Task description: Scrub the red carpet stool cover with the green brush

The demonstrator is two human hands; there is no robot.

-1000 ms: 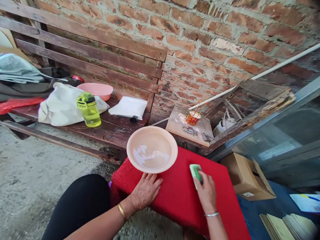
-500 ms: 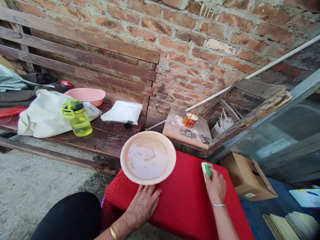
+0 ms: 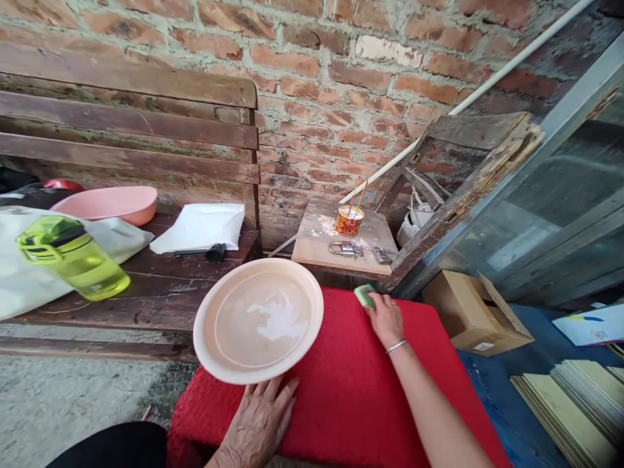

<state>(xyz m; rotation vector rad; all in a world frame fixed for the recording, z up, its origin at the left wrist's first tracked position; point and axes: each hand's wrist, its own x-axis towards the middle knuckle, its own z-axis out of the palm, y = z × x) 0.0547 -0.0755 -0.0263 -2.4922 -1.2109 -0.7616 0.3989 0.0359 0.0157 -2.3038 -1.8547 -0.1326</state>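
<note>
A pale peach basin (image 3: 209, 344) with water in it stands on the left part of a red cloth-covered table (image 3: 341, 396). My left hand (image 3: 260, 416) rests on the cloth at the basin's near side, fingers stretched out; the fingertips are partly hidden under the rim. To the right, my right hand (image 3: 387, 322) grips a green brush (image 3: 364, 296) with a pale edge, low over the far edge of the red cloth. Its bristles, if any, are hard to make out.
Behind stands a wooden bench (image 3: 195, 286) with a green bottle (image 3: 78, 260), pink basin (image 3: 117, 205) and white packet (image 3: 202, 227). A small board (image 3: 312, 224) holds a patterned cup (image 3: 349, 222) and padlocks (image 3: 344, 248). At right sit a cardboard box (image 3: 468, 312) and stacked boards (image 3: 565, 403).
My right hand has moved the brush toward the table's far edge. The view has swung right, so the bench things sit further left. My left hand stays by the basin.
</note>
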